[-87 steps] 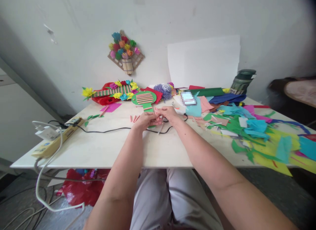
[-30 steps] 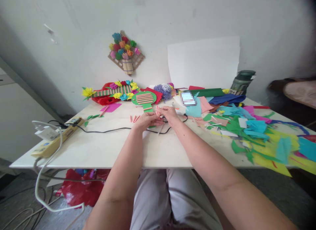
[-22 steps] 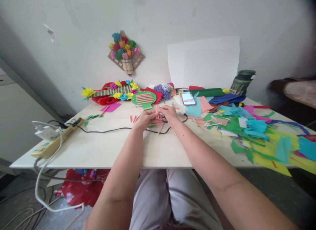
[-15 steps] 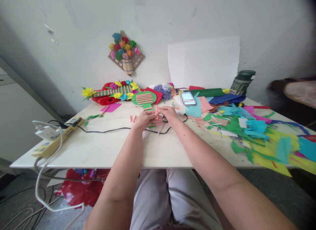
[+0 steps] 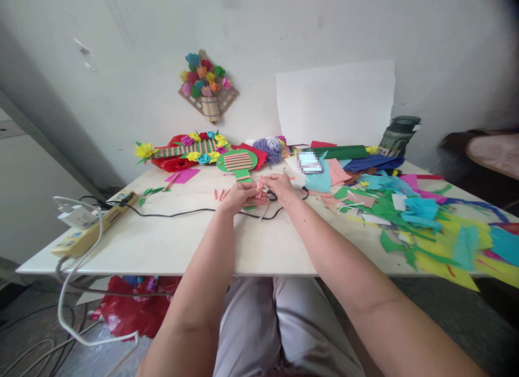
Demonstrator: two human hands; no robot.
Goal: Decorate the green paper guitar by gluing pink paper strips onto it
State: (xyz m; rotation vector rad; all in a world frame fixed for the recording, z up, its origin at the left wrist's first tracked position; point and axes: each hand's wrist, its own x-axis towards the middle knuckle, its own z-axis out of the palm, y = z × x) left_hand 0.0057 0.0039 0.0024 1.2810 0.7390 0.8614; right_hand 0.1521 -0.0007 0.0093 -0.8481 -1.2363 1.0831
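My left hand [image 5: 240, 196] and my right hand [image 5: 278, 184] meet over the middle of the table, both with closed fingers. Between their fingertips is a small piece of pink paper [image 5: 260, 188], held by both; its exact shape is too small to make out. Just beyond them lies a green paddle-shaped cutout [image 5: 239, 172] with a row of pink rolled sticks [image 5: 238, 161] across its round part. A few short pink paper rolls [image 5: 221, 194] rest left of my left hand. Under my hands a green piece [image 5: 250, 207] is partly hidden.
Colored paper scraps [image 5: 421, 209] cover the table's right side. A phone [image 5: 310, 161], purple yarn [image 5: 270, 149] and a green bottle [image 5: 399, 135] stand or lie at the back. A black cable [image 5: 174, 213] runs from a power strip [image 5: 95, 226]. A flower-trimmed craft [image 5: 186, 150] lies back left.
My hands stay almost in place, their fingers shifting slightly around the pink paper. The pink tip that stuck up between them now sits lower.
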